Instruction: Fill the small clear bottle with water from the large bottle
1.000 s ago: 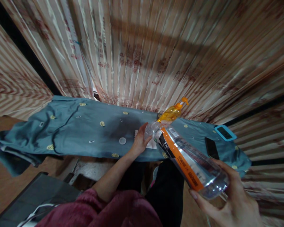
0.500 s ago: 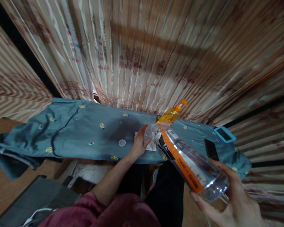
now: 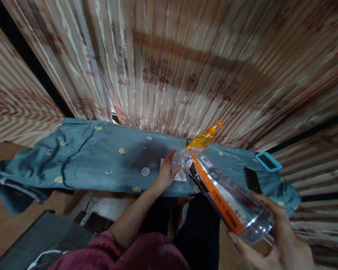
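Observation:
My right hand grips the base of a clear plastic bottle with an orange label. The bottle is tilted, its open mouth pointing down and away toward a white cloth. My left hand rests on that white cloth, fingers curled beside the bottle's neck. The cloth lies on a blue-grey patterned garment spread over a board. A round clear bottle cap sits on the garment just left of my left hand, inside a darker damp-looking patch.
An orange pump bottle stands behind the clear bottle's mouth. A black phone and a blue-framed device lie at the garment's right end. Striped curtains hang close behind. A dark case sits lower left.
The bottle and both hands hold nearly the same pose; the view has shifted slightly, with the bottle's base sinking a little lower in frame.

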`<state>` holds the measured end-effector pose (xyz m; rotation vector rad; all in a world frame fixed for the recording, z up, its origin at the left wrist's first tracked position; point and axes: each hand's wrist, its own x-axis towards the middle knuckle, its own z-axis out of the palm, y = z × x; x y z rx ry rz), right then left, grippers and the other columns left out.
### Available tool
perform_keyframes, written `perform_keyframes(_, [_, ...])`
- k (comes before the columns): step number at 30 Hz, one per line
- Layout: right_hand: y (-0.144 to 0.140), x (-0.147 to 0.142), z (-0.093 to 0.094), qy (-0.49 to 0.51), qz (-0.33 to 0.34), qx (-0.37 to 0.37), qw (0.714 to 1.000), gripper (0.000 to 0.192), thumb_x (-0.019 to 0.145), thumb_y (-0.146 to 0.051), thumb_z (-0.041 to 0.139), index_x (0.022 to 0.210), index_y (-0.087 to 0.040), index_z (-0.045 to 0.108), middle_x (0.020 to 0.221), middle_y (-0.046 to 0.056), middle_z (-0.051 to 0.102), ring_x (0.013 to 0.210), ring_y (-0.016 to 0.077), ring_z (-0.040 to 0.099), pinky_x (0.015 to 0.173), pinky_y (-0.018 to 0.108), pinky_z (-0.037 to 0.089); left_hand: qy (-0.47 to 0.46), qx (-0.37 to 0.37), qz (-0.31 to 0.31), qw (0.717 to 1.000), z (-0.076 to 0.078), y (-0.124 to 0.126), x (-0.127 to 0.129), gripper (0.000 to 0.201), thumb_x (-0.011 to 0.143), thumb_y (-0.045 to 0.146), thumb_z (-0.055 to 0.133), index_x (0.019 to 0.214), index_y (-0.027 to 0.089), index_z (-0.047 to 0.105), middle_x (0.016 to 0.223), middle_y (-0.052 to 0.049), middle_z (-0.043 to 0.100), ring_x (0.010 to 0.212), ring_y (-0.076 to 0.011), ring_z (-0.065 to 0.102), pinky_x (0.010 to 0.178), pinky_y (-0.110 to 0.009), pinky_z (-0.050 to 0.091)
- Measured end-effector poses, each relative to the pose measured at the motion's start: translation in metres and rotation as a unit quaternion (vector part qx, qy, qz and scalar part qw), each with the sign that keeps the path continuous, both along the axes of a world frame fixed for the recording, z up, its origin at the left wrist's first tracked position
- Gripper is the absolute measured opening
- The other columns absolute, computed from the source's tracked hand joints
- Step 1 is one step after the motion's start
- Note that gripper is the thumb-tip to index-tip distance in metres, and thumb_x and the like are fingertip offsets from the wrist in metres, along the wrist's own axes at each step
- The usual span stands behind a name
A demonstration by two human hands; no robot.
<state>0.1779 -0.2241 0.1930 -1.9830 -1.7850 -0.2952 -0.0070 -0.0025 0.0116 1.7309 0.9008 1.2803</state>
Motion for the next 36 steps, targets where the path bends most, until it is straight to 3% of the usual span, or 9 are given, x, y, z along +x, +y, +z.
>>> perform_keyframes(6, [0.001,0.002,0.000,-0.008,0.000,-0.003,1.000,0.084,0.082,-0.080,0.054,0.138,-0.018,0.047,0.111,0.014,0.074,0.086,0.0293,0.077,0.071,0.035,0.064,-0.008,-0.003,0.004,1.000,0.000,-0.001,0.000,0.063,0.092,0.042,0.066,0.147,0.022,0.043,0.150,-0.018,0.053,0.142,-0.0345,0.050,0.121,-0.060,0.037])
perform_keyframes(13, [-0.002,-0.019,0.012,0.046,-0.072,-0.045,0.995,0.094,0.082,-0.089,0.040,0.141,-0.016,0.045,0.115,0.017,0.072,0.098,0.0326,0.076,0.082,0.041,0.062,-0.004,0.004,0.005,1.000,0.002,-0.002,0.000,0.062,0.093,0.041,0.065,0.147,0.020,0.043,0.149,-0.019,0.053,0.141,-0.0347,0.051,0.120,-0.060,0.038])
perform_keyframes(36, [0.000,-0.025,0.018,0.044,-0.071,-0.054,0.995,0.090,0.083,-0.089,0.039,0.138,-0.017,0.045,0.117,0.016,0.070,0.096,0.0321,0.076,0.081,0.040,0.061,-0.003,0.002,0.006,1.000,0.000,-0.001,0.001,0.063,0.093,0.040,0.066,0.148,0.022,0.041,0.151,-0.017,0.052,0.142,-0.0336,0.050,0.121,-0.060,0.037])
